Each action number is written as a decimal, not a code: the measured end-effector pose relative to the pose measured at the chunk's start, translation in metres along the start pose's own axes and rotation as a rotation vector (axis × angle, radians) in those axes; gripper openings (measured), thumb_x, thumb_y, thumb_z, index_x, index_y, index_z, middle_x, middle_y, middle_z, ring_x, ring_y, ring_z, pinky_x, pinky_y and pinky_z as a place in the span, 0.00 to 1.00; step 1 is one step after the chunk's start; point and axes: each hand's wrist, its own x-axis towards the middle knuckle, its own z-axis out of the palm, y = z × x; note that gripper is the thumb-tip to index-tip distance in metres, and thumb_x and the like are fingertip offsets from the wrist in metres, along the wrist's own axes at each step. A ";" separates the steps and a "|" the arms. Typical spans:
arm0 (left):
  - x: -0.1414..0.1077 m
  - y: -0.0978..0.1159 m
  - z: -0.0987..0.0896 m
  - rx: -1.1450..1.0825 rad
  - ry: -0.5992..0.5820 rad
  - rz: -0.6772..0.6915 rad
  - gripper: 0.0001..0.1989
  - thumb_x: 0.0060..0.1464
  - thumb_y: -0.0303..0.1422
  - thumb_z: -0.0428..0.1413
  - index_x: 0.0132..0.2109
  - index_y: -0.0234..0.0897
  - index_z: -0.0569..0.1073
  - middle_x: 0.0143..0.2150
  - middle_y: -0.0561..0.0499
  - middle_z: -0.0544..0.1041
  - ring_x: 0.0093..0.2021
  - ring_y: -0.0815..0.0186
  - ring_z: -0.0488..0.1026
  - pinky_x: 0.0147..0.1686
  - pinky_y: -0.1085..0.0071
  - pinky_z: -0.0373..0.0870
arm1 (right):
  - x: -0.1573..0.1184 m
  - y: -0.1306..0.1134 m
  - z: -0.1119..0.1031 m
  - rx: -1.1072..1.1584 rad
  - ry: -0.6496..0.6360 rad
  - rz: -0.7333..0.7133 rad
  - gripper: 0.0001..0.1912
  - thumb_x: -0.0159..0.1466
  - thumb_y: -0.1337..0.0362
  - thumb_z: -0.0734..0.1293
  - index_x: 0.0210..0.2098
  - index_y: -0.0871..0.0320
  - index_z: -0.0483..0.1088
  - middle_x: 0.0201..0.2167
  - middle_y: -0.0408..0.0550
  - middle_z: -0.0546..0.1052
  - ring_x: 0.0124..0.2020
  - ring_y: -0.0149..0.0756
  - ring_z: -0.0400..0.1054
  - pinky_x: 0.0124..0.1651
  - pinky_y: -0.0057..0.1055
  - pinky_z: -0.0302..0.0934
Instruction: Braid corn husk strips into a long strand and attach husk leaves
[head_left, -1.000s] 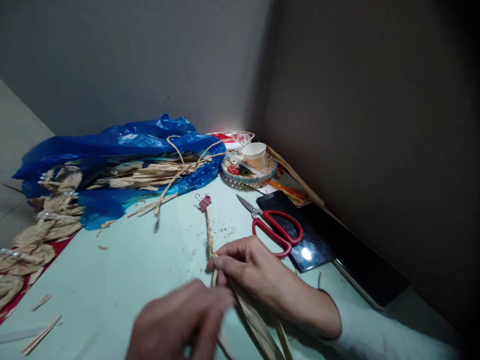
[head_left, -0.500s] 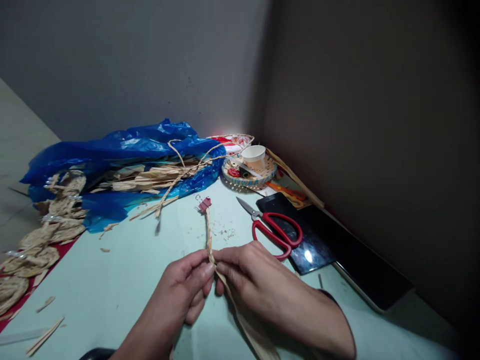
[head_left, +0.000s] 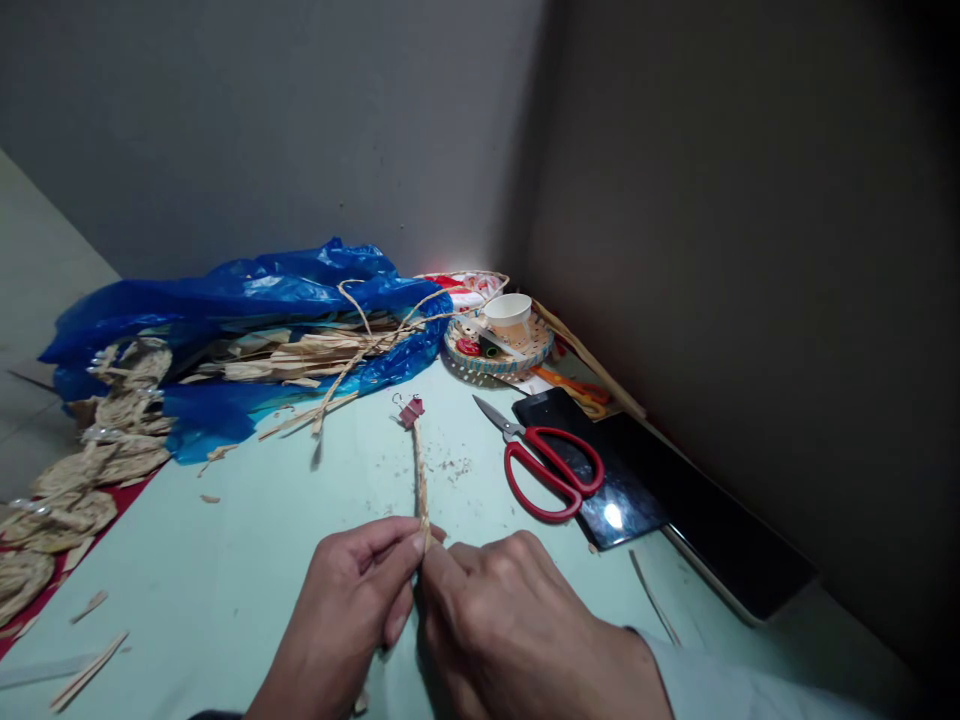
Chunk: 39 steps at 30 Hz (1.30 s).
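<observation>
A thin plait of dried straw-coloured strips (head_left: 420, 470) runs toward me from a pinkish-red binder clip (head_left: 411, 411) on the pale green tabletop. My left hand (head_left: 367, 590) pinches the plait's near end between thumb and forefinger. Close against it on the right, my right hand (head_left: 502, 610) is closed with the knuckles up, its fingers curled at the plait's near end. The back of that hand hides most of the loose strips it grips. Red-handled scissors (head_left: 551, 470) lie beyond my right hand, partly on a dark phone (head_left: 607, 490).
A blue plastic bag (head_left: 225, 295) of dried strips (head_left: 300, 355) lies at the back left. Coiled plaited pieces (head_left: 90, 470) line the left edge. A woven basket (head_left: 499, 365) holds a paper cup (head_left: 510, 316). A larger dark tablet-like device (head_left: 720, 520) lies at right, near the wall.
My right hand has turned over and moved down toward me, knuckles now up. My left hand has shifted slightly nearer. The long strip seen trailing below my right hand is now hidden.
</observation>
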 end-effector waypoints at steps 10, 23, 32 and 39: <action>-0.004 0.000 -0.004 -0.229 -0.113 -0.097 0.14 0.48 0.42 0.62 0.28 0.34 0.75 0.15 0.62 0.57 0.17 0.78 0.45 0.19 0.78 0.39 | 0.012 0.024 -0.015 0.408 0.283 0.083 0.16 0.68 0.61 0.58 0.27 0.59 0.70 0.26 0.46 0.75 0.28 0.32 0.66 0.31 0.29 0.52; -0.005 -0.007 -0.001 -0.227 -0.164 0.011 0.12 0.53 0.38 0.61 0.41 0.37 0.70 0.22 0.60 0.71 0.18 0.76 0.58 0.21 0.80 0.56 | 0.020 0.033 -0.007 0.690 0.079 -0.061 0.16 0.68 0.65 0.56 0.25 0.59 0.64 0.24 0.43 0.72 0.28 0.29 0.64 0.34 0.25 0.55; -0.019 0.001 -0.010 0.222 -0.081 0.175 0.17 0.59 0.46 0.51 0.30 0.39 0.69 0.24 0.56 0.71 0.27 0.68 0.66 0.30 0.75 0.60 | 0.021 0.031 0.002 0.771 0.159 0.011 0.17 0.66 0.65 0.59 0.21 0.61 0.67 0.20 0.44 0.72 0.22 0.28 0.62 0.28 0.24 0.52; -0.025 0.002 -0.003 0.486 0.113 0.378 0.11 0.57 0.38 0.54 0.28 0.41 0.73 0.25 0.53 0.75 0.27 0.64 0.71 0.30 0.73 0.63 | 0.021 0.025 0.003 0.918 0.208 -0.015 0.16 0.63 0.69 0.58 0.21 0.62 0.70 0.20 0.42 0.70 0.24 0.28 0.62 0.30 0.23 0.53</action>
